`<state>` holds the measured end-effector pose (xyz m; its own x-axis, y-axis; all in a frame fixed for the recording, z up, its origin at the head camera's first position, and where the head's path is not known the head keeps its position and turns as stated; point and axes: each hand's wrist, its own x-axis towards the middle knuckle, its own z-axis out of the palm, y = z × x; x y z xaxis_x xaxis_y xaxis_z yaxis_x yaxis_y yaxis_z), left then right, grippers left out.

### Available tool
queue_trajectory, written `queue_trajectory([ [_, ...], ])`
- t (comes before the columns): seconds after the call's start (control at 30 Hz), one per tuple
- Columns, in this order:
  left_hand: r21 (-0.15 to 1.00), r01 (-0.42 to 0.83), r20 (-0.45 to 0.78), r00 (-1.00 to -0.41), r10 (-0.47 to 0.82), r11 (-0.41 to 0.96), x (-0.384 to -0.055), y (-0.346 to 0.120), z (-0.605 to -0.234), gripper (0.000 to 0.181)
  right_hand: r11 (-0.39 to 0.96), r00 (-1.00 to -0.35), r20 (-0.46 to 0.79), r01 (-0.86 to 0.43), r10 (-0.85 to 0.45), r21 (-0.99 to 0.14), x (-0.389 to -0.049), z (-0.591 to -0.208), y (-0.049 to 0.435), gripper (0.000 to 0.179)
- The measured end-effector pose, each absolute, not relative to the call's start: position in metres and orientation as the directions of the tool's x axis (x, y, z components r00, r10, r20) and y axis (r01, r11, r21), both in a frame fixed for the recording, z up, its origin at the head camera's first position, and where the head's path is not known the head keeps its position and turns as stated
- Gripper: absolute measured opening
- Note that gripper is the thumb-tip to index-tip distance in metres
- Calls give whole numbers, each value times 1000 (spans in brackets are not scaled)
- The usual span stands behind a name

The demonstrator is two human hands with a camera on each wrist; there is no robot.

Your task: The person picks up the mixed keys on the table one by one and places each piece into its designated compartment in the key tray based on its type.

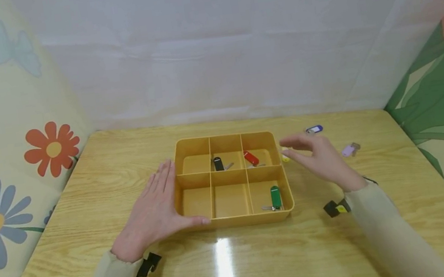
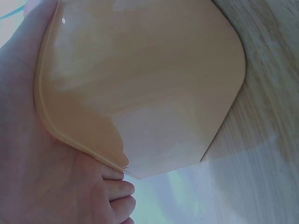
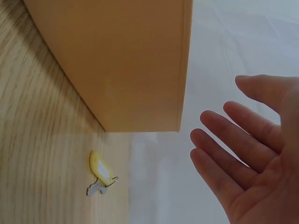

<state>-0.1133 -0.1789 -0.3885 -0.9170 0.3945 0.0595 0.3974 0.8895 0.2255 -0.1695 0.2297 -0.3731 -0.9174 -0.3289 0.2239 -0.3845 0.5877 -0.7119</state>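
Note:
A yellow divided box [image 1: 233,221] stands on the table. My left hand [image 1: 153,213] rests along its left side, fingers straight and thumb on the front edge; the left wrist view shows the palm against the wall. Just off the box's right side hovers my right hand [image 1: 321,156], fingers extended and holding nothing. Below it lies a key with a yellow tag [image 3: 100,168], mostly hidden in the head view. Inside the box, a black key tag [image 1: 219,163] is in the back middle compartment, a red key tag [image 1: 251,158] back right, and a green key tag [image 1: 275,197] front right.
To the right on the table [image 1: 264,264] lie a blue key tag [image 1: 314,129] and a lilac key tag [image 1: 348,150], both with keys. A white sheet [image 1: 212,65] hangs behind the table. Flower-printed panels flank both sides.

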Motion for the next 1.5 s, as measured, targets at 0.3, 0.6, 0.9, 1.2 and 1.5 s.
queue_trajectory([
  [0.3, 230, 393, 56, -919, 391, 890, -113, -178, -388, 147, 589, -933, 192, -342, -303, -732, -164, -382, 242, 37],
  [0.6, 229, 390, 59, -920, 387, 892, -112, -179, -388, 148, 599, -937, 202, -339, -286, -726, -159, -388, 252, 34],
  [0.9, 235, 387, 59, -921, 384, 892, -112, -179, -389, 148, 641, -950, 172, -304, -261, -704, -155, -392, 261, 34],
  [1.2, 237, 387, 58, -921, 384, 891, -112, -178, -388, 148, 660, -968, 114, -237, -223, -713, -150, -393, 270, 46],
  [1.5, 235, 387, 55, -921, 385, 892, -113, -178, -388, 147, 670, -975, 105, -210, -194, -712, -146, -394, 275, 46],
])
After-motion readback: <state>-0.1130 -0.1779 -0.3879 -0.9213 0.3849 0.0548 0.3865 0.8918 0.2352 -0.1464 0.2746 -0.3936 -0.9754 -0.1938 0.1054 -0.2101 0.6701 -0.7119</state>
